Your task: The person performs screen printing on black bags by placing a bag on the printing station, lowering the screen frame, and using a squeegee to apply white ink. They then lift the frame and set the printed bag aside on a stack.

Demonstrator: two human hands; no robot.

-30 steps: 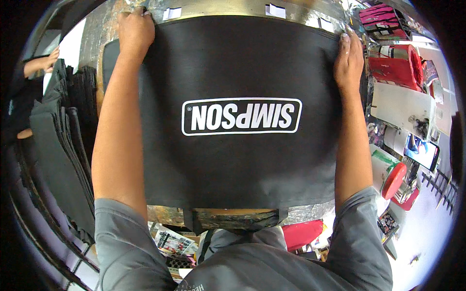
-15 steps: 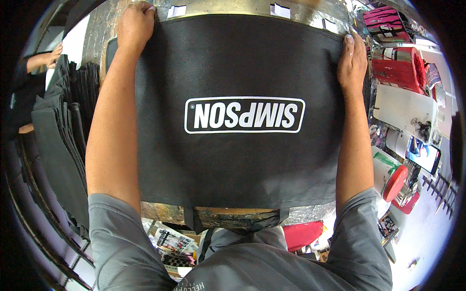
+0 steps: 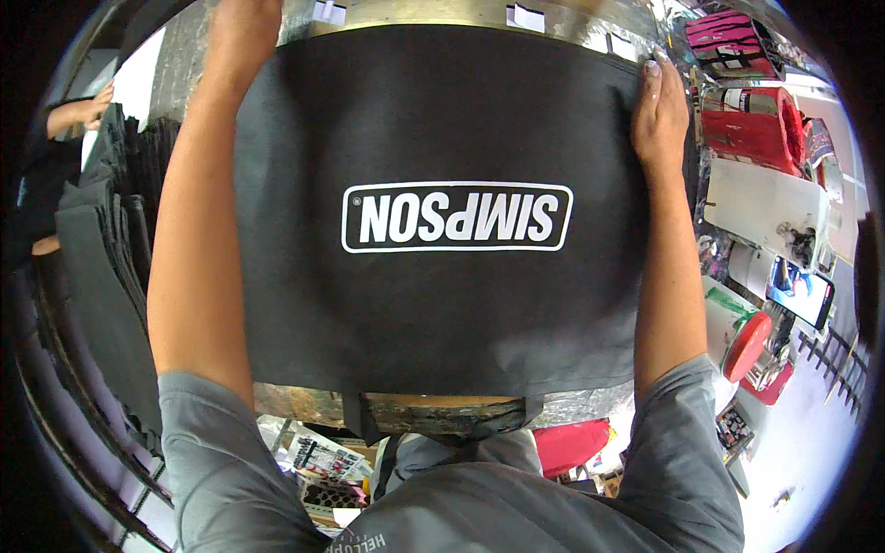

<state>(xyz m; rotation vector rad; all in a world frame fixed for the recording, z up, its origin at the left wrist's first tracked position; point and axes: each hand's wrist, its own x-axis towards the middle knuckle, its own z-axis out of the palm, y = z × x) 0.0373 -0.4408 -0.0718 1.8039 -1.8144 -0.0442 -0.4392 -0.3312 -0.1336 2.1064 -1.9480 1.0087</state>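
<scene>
A black fabric bag (image 3: 442, 313) lies flat on a worn wooden board (image 3: 433, 413) in front of me, a white printed rectangular logo (image 3: 456, 217) at its middle, upside down to me. My left hand (image 3: 244, 28) grips its far left corner near the top of the picture. My right hand (image 3: 659, 111) holds the far right corner, fingers curled over the edge. Both arms stretch along the bag's sides. Two black straps hang off the near edge.
A stack of black bags (image 3: 101, 249) stands at the left, with another person's hand (image 3: 83, 111) beyond it. At the right are red containers (image 3: 756, 129), a white surface (image 3: 765, 198), a phone (image 3: 802, 293) and a red round lid (image 3: 745, 346). Printed papers lie below the board.
My left hand has slid a little farther toward the far edge. The bag and my right hand have barely moved.
</scene>
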